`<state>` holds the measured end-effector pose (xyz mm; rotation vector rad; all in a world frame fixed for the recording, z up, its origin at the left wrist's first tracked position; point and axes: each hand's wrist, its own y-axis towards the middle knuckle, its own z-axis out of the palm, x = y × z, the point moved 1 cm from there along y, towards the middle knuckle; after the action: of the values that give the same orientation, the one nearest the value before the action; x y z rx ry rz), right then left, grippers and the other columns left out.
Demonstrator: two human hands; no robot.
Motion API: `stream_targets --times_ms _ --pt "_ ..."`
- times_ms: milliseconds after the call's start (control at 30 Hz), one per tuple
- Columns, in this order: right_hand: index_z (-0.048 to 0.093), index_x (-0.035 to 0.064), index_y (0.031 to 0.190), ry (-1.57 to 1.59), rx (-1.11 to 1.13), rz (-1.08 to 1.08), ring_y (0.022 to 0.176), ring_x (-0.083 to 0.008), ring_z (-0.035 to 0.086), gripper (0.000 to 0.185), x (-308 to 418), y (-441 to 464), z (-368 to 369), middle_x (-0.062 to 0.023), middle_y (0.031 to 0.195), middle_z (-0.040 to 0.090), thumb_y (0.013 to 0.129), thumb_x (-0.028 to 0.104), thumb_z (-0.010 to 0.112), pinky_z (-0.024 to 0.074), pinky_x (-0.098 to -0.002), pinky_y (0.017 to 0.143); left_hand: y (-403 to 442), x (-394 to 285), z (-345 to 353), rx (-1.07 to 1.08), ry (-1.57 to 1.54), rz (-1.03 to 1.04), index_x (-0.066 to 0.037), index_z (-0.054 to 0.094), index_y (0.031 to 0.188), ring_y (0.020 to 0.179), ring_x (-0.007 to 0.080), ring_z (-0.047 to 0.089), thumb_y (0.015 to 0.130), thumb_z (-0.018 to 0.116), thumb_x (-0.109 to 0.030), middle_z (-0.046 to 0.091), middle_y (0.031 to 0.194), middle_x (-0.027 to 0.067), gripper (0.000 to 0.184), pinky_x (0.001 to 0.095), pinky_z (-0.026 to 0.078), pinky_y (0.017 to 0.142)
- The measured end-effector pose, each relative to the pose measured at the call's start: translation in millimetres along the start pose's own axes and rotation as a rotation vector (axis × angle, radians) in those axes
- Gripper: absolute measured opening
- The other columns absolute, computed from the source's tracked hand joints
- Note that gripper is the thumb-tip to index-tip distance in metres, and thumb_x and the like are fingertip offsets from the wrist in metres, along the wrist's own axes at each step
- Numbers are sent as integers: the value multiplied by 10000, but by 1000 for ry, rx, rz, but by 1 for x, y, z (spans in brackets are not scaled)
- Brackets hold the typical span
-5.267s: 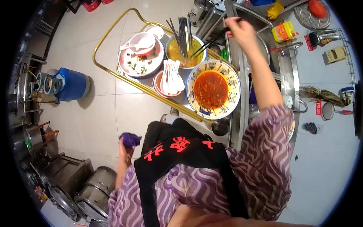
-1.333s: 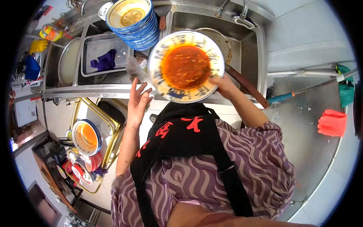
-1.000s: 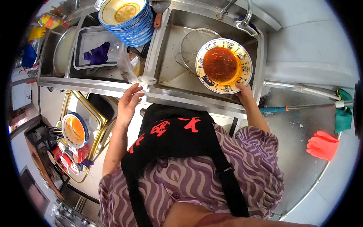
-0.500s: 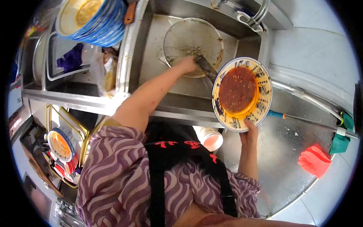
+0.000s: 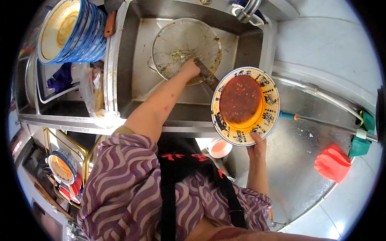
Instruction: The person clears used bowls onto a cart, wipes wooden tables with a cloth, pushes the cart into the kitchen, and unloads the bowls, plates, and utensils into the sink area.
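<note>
My right hand [image 5: 257, 145] grips the lower rim of a patterned bowl [image 5: 270, 116], thumb over the edge. Dark red, oily sauce with pale flecks [image 5: 240, 98] lies in the bowl, which is held above the sink's front right corner. My left hand [image 5: 190, 69] is closed over a round mesh strainer [image 5: 187, 36] in the sink. It holds a dark, flat, strip-like tool [image 5: 207, 75], whose far end runs behind the bowl; its exact kind is unclear. Food scraps [image 5: 181, 54] cling to the mesh.
The metal sink [image 5: 138, 80] has a faucet [image 5: 248, 10] at its back right. Stacked blue-rimmed bowls [image 5: 72, 32] and a wooden-handled spatula [image 5: 110, 24] stand left. A pole [image 5: 321, 121] and red gloves [image 5: 333, 164] are at right, a white bucket [image 5: 220, 148] below.
The view has shifted, so the sink appears farther left. Against the strainer, my left hand has moved slightly right. The bowl stays in my right hand and sits slightly lower in view.
</note>
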<state>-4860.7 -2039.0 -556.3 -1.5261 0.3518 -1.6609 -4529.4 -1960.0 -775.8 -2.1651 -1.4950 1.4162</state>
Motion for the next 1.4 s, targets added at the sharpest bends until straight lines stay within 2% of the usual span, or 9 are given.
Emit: stream_targets --times_ms 200,433,633,833,1000,1100,1233,1333,1400 --pt "390 -4 1201 -107 -20 11 775 -216 632 478 0 25 -8 -131 1000 581 748 -22 538 542 -282 561 -35 -20 2 444 351 -38 -1 665 896 949 364 590 755 533 -212 592 1054 245 286 412 473 813" --pt "466 -29 1092 -249 68 42 572 -140 593 348 0 68 5 -106 876 613 756 -2 552 453 -210 415 -70 -6 -8 496 532 354 -2 669 899 886 381 602 741 553 -240 629 965 208 308 424 486 772" --pt "482 -29 1069 -300 111 80 485 -126 540 310 -3 94 14 -114 847 613 762 4 514 413 -207 372 -114 18 -47 368 391 377 45 557 1111 767 350 622 776 531 -228 636 837 235 433 408 489 694" --pt "474 -24 1109 -387 114 31 582 -169 596 358 6 111 36 -128 870 613 752 -11 483 441 -219 398 -185 23 -114 482 -213 72 0 430 1296 581 130 544 791 444 -109 568 662 87 517 285 450 549" --pt "473 -37 1095 -657 66 0 639 -194 603 351 22 133 22 -112 828 606 757 28 542 496 -269 464 -233 46 -156 268 -201 58 -45 428 1311 565 112 531 830 446 -105 539 646 45 485 264 445 538" --pt "447 43 1165 -671 124 -18 814 -188 592 443 43 144 3 -111 988 569 771 139 626 515 -286 584 -273 54 -173 38 -264 86 -56 479 1268 572 89 527 852 470 -123 542 654 16 422 256 442 540" --pt "441 38 1155 -910 160 -161 581 -135 581 465 77 165 -6 -96 875 604 756 171 640 396 -229 363 -309 63 -199 -194 -459 22 -22 540 1153 584 109 508 836 471 -106 548 665 29 334 265 431 575" --pt "447 44 1173 -1321 101 -264 693 -250 629 418 94 186 7 -150 917 621 784 142 565 465 -324 473 -327 94 -229 -386 -624 -125 -37 558 1124 605 99 509 838 465 -111 563 729 34 309 241 435 581" --pt "429 48 1224 -1583 125 -665 810 -343 612 469 96 165 39 -202 1002 604 768 109 518 472 -395 623 -328 125 -244 -512 -874 -189 31 495 1189 655 120 529 797 461 -64 570 817 79 404 231 439 586"
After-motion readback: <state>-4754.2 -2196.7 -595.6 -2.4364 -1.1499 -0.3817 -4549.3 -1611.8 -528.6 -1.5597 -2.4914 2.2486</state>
